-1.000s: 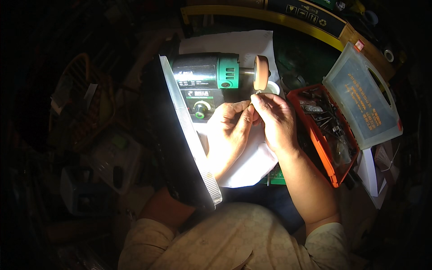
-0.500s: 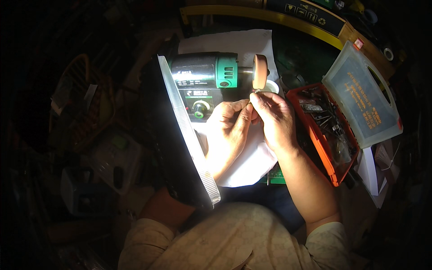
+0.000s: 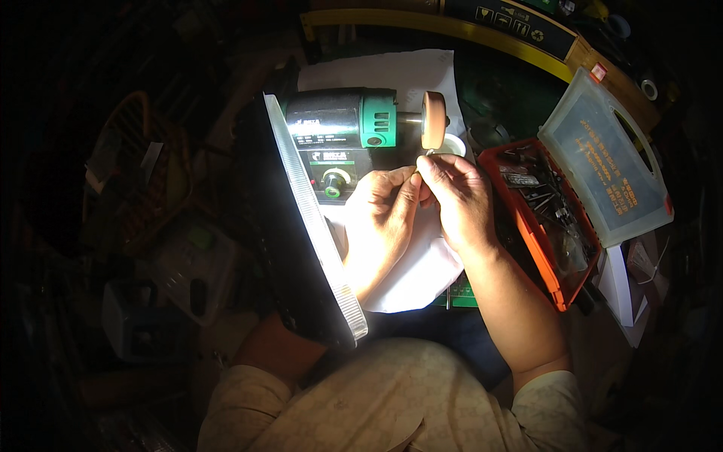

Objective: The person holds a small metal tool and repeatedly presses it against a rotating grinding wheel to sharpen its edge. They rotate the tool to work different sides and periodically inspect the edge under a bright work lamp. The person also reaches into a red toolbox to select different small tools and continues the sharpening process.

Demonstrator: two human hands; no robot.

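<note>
My left hand point(image 3: 380, 218) and my right hand point(image 3: 452, 203) meet with pinched fingertips around a small piece point(image 3: 423, 161), mostly hidden and too small to name, just below an orange-tan wheel point(image 3: 431, 120) on a metal shaft; whether it touches the wheel I cannot tell. The wheel belongs to a black and green bench motor point(image 3: 343, 117) with a control knob point(image 3: 334, 184) on its base. A white cup point(image 3: 455, 145) stands behind my right fingers. A white paper sheet point(image 3: 410, 286) lies under the machine and my hands.
A black lamp point(image 3: 294, 241) with a bright ribbed edge runs along my left. An orange toolbox point(image 3: 544, 251) full of small tools, its clear lid point(image 3: 606, 166) open, lies at the right. A yellow rail point(image 3: 429, 30) crosses behind. A woven chair point(image 3: 135, 166) and plastic containers sit in shadow at the left.
The whole view has shifted by a few pixels. Both my hands keep nearly the same pinched position below the wheel, with no clear movement relative to it.
</note>
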